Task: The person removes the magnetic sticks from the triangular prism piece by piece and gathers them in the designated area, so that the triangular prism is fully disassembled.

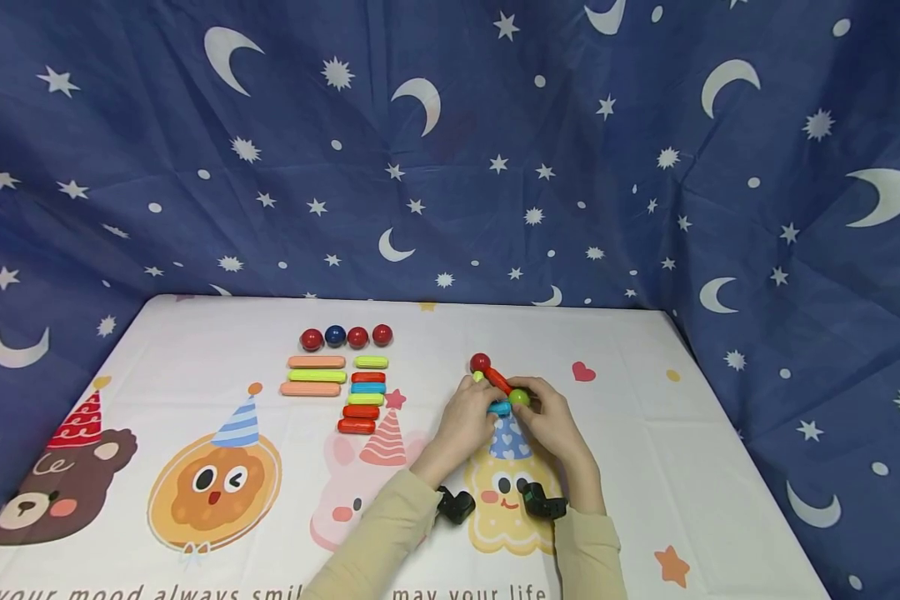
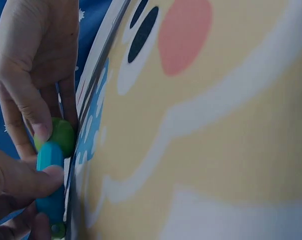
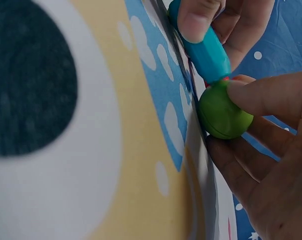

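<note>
My left hand point(image 1: 465, 421) pinches a short blue rod point(image 2: 50, 155) between thumb and fingers. The rod's end meets a green ball point(image 3: 223, 114), which my right hand point(image 1: 557, 427) pinches with its thumb and fingers. From the ball a red rod point(image 1: 498, 381) runs back to a red ball point(image 1: 480, 362) on the table. A yellow-green piece point(image 1: 478, 376) shows beside that red ball, mostly behind my left hand. At the blue rod's other end, a bit of green point(image 2: 58, 230) peeks out under the left fingers.
Left of my hands lie short rods point(image 1: 365, 399) in red, blue and yellow-green, beside longer orange rods point(image 1: 317, 362) and a long yellow-green rod point(image 1: 317, 376). Behind them stand red balls point(image 1: 357, 337) and a dark blue ball point(image 1: 335, 336). A starry blue curtain point(image 1: 465, 225) borders the printed tablecloth point(image 1: 690, 467).
</note>
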Demonstrator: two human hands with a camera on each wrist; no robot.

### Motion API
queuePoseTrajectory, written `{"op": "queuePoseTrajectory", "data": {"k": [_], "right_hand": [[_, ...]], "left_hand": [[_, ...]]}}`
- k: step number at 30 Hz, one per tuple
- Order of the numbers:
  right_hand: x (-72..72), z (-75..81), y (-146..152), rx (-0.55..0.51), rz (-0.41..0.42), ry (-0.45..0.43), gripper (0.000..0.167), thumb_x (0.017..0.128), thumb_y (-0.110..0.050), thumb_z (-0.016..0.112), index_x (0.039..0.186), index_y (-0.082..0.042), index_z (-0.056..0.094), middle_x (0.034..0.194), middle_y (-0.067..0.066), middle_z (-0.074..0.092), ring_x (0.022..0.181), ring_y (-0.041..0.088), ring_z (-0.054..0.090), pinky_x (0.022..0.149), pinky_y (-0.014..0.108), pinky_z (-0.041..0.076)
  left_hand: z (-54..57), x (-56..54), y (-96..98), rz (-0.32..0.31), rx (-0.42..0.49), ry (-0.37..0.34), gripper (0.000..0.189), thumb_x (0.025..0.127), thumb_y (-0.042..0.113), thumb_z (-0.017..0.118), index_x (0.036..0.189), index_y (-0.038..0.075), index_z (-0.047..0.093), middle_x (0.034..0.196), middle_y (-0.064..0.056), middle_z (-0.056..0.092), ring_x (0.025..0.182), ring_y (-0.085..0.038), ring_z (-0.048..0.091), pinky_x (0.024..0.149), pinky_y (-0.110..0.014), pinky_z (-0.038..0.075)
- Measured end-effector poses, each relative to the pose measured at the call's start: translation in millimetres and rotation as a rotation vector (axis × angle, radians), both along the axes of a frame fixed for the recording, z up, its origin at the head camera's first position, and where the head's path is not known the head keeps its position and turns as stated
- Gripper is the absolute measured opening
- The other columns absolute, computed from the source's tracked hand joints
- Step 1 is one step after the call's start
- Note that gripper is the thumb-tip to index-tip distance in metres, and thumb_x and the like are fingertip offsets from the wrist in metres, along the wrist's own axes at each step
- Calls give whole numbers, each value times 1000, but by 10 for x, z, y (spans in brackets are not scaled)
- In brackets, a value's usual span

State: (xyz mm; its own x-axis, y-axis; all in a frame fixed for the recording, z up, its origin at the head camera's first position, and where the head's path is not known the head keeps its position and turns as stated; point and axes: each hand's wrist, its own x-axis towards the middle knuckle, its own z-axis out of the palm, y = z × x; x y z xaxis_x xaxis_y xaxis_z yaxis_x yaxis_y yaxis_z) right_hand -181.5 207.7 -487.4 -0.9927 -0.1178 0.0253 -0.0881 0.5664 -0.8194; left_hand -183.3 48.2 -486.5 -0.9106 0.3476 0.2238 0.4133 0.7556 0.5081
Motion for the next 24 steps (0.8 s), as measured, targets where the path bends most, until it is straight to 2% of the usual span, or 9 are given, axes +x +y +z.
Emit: {"op": "queuePoseTrajectory", "data": {"k": [7, 13, 18, 24], "right_hand": [[-1, 5, 21, -6, 8, 9, 36, 90, 0, 60, 125, -8, 59, 128, 14, 59, 117, 31, 59, 100, 46, 48], [1, -5, 27, -4, 10, 6, 37, 90, 1, 60, 125, -8, 59, 128, 14, 59, 117, 31, 59, 99, 45, 49], [1, -3, 20, 5, -1, -1, 37, 90, 0, 61, 126, -9, 59, 128, 14, 59, 117, 31, 59, 100, 46, 48], [-2, 3, 1, 20, -11, -23, 36, 92, -4, 59, 127, -10, 58, 129, 13, 58, 117, 31, 58, 101, 46, 48]], "left_hand": [[22, 27, -2, -15, 54, -46, 25, 81, 6, 71, 105, 12, 73, 108, -1, 70, 88, -17, 50, 79, -23, 44], [95, 76, -37, -13, 79, -63, 25, 83, 10, 70, 107, 14, 72, 111, 1, 69, 88, -16, 50, 76, -22, 44], [166, 126, -135, -2, 94, -85, 26, 82, 12, 70, 108, 16, 71, 110, 2, 69, 91, -15, 51, 76, -25, 45], [265, 193, -330, 12, 79, -57, 24, 83, 13, 70, 107, 16, 71, 100, 1, 69, 86, -15, 50, 72, -24, 43]]}}
